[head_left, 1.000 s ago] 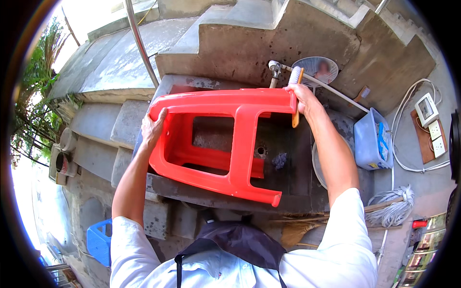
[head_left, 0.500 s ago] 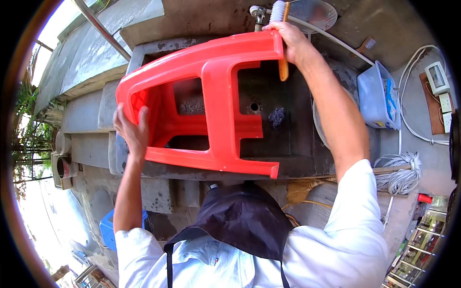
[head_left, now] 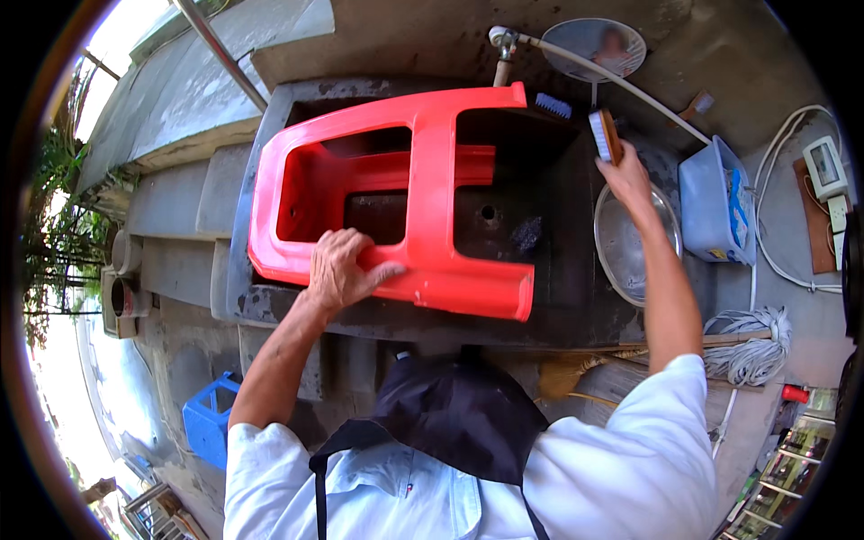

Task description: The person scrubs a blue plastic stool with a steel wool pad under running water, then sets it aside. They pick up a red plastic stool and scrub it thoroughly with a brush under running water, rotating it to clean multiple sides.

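A red plastic stool [head_left: 430,198] lies on its side in the dark stone sink [head_left: 562,207], its legs toward the right. My left hand [head_left: 340,270] is closed over the stool's near side rail, fingers at the opening and thumb along the outer face. Out to the right, my right hand [head_left: 627,180] grips a wooden scrub brush [head_left: 607,137] with pale bristles, held apart from the stool above the sink's right end. A dark scouring pad [head_left: 526,236] lies on the sink floor near the drain hole [head_left: 488,212].
A round metal basin [head_left: 630,279] sits under my right forearm, with a translucent plastic box [head_left: 706,202] beside it. A blue brush [head_left: 553,106] lies at the sink's back, near the tap [head_left: 504,45]. A mirror [head_left: 594,49], mop [head_left: 747,337] and blue stool [head_left: 209,418] stand around.
The stool has come down and tipped over in the sink. My left hand has shifted from its seat end to the near rail. My right hand has left the stool's leg and moved right with the brush.
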Demonstrator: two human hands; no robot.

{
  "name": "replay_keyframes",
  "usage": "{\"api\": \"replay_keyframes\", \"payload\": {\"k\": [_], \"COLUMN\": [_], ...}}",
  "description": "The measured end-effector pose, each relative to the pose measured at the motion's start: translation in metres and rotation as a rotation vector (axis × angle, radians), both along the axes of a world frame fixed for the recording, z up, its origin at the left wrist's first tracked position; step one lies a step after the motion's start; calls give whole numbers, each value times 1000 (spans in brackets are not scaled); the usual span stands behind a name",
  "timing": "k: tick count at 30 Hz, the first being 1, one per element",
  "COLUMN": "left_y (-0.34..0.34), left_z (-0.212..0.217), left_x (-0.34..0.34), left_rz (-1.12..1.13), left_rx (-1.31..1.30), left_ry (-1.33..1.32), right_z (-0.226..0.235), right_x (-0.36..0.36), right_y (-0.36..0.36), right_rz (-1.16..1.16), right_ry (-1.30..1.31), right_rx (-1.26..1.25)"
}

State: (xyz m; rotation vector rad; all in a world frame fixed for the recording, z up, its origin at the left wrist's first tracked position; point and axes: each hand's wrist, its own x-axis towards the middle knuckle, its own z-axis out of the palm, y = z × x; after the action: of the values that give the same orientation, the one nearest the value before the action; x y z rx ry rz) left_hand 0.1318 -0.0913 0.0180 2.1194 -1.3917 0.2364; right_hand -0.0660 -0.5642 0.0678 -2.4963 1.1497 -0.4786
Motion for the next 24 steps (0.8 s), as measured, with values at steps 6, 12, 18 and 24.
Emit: {"api": "replay_keyframes", "payload": {"k": [6, 12, 18, 24], "left_y": [-8, -5, 20, 10], "left_z": [3, 6, -9, -7], "left_x": [11, 6, 7, 6], "left_rz": [-29, -5, 100, 107], "left_rx": [96, 175, 82, 98], "left_ry": [113, 56, 71, 60], "right_z": [-83, -109, -49, 68], "right_x": [-152, -157, -120, -89], "right_y": [-57, -24, 29, 167], "right_rz": [-117, -276, 177, 551], "right_ry": [429, 766, 32, 149], "right_rx": [211, 267, 485, 20]}}
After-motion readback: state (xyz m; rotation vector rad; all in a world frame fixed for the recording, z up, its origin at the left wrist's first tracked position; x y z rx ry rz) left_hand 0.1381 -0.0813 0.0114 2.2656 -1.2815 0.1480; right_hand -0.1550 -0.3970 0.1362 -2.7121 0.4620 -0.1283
